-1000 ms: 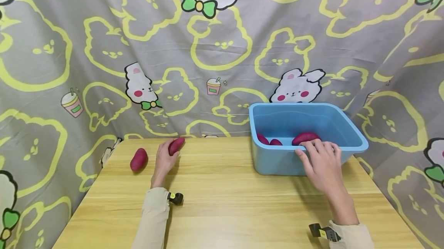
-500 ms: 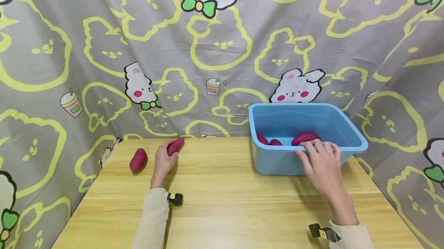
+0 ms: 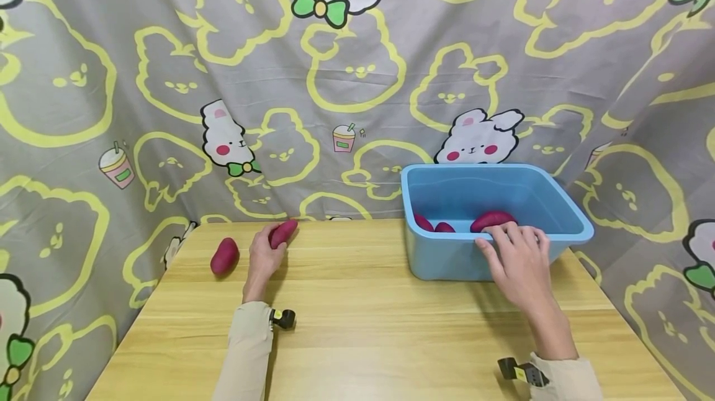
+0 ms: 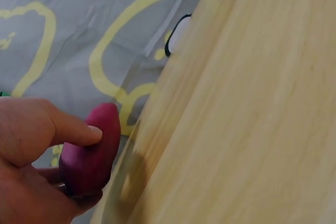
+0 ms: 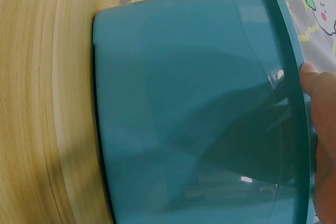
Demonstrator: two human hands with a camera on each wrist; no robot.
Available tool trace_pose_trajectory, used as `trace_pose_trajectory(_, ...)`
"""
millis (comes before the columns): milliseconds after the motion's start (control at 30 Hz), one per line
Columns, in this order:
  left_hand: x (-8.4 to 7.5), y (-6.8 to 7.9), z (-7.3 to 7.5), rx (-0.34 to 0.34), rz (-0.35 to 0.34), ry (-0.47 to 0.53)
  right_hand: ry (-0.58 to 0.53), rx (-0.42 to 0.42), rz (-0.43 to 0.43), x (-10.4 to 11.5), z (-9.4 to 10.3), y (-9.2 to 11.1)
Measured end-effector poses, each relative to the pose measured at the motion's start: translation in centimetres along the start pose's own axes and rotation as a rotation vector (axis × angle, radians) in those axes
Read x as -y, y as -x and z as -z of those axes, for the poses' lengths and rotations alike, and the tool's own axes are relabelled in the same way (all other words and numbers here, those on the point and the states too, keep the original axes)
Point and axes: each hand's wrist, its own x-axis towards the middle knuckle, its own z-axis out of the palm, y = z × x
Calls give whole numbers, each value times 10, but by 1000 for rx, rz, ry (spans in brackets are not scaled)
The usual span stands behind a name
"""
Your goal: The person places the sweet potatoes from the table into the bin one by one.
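Note:
At the table's far left, my left hand [image 3: 265, 259] grips a purple-red sweet potato [image 3: 283, 233] between thumb and fingers. In the left wrist view the thumb presses on the side of that sweet potato [image 4: 90, 163], and the other fingers are partly hidden behind it. Another sweet potato [image 3: 224, 257] lies on the table to the left of this hand. My right hand [image 3: 524, 274] holds the near rim of a blue plastic bin [image 3: 447, 259], fingers over the edge and thumb outside. Inside the bin a large sweet potato [image 3: 493, 221] and two partly hidden ones show.
The light wooden table [image 3: 346, 314] ends at the back against a grey curtain [image 3: 368, 97] with yellow outlines and cartoon rabbits. The bin stands at the table's back right. A small black camera is strapped to each wrist.

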Motion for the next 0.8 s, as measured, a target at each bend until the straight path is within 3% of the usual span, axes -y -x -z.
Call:
trace_pose_trajectory(533,-12,1,6,-24,-25,57,-4,7,-7,0,0,-1)
trace_pose_trajectory(800,-20,10,6,-82,-70,84,2,12,-10,-1,0,0)
